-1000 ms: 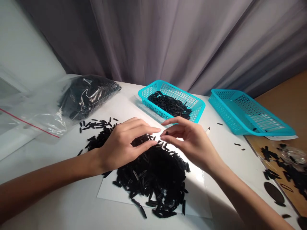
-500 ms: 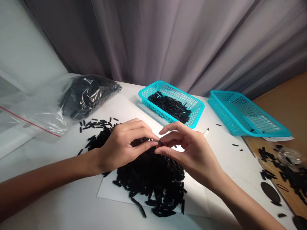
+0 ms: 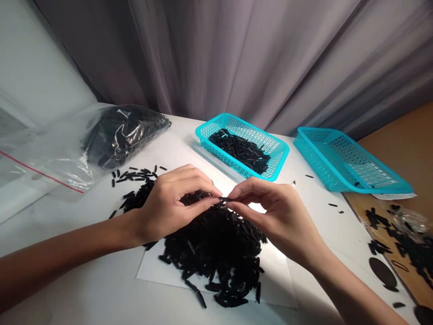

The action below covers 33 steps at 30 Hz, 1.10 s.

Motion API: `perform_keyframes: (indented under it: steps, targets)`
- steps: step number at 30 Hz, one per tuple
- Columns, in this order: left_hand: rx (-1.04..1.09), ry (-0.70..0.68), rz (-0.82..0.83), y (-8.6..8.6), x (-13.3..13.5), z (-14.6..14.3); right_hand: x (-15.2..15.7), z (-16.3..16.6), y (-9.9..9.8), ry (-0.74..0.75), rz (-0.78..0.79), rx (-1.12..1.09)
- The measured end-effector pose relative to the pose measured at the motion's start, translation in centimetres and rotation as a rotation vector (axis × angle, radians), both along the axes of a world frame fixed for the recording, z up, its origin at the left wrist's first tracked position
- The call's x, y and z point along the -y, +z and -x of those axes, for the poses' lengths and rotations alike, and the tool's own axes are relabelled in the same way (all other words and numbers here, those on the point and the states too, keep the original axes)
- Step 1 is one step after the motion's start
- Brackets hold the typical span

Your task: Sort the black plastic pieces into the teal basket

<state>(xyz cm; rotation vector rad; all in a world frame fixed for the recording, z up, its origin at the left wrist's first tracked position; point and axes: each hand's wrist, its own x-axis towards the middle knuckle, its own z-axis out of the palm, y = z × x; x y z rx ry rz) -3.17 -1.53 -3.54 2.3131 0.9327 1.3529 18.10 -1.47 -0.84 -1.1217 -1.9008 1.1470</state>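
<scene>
The left hand (image 3: 182, 198) and right hand (image 3: 272, 203) pinch opposite ends of a small black piece (image 3: 225, 199) above the pile (image 3: 216, 246), beyond the near edge of the white sheet (image 3: 150, 270); light, level pressure should suit it

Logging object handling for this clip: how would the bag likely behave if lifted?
The bag would probably flop, as it looks thin and creased. Its weight may hang lopsided, since black pieces bunch toward one end.

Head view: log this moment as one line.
left hand: pinching black piece | right hand: pinching its other end | black pile: under hands, partly on white sheet | left basket: holds black pieces
</scene>
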Motion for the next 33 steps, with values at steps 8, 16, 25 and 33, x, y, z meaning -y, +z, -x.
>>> perform_keyframes:
  steps: [8,16,25,33]
  targets:
    - [0.000,-0.037,-0.019,-0.1,-0.1,0.0,-0.1,-0.1,-0.2,0.010,-0.014,-0.025]
    - [-0.018,-0.048,-0.028,-0.3,-0.2,0.1,-0.1,0.0,-0.2,0.013,-0.025,-0.023]
    - [-0.012,0.015,-0.066,-0.2,0.0,0.1,0.3,0.1,-0.3,-0.031,-0.054,-0.037]
    - [-0.016,0.048,-0.147,-0.2,0.3,0.1,1.0,0.2,-0.3,-0.058,-0.180,-0.035]
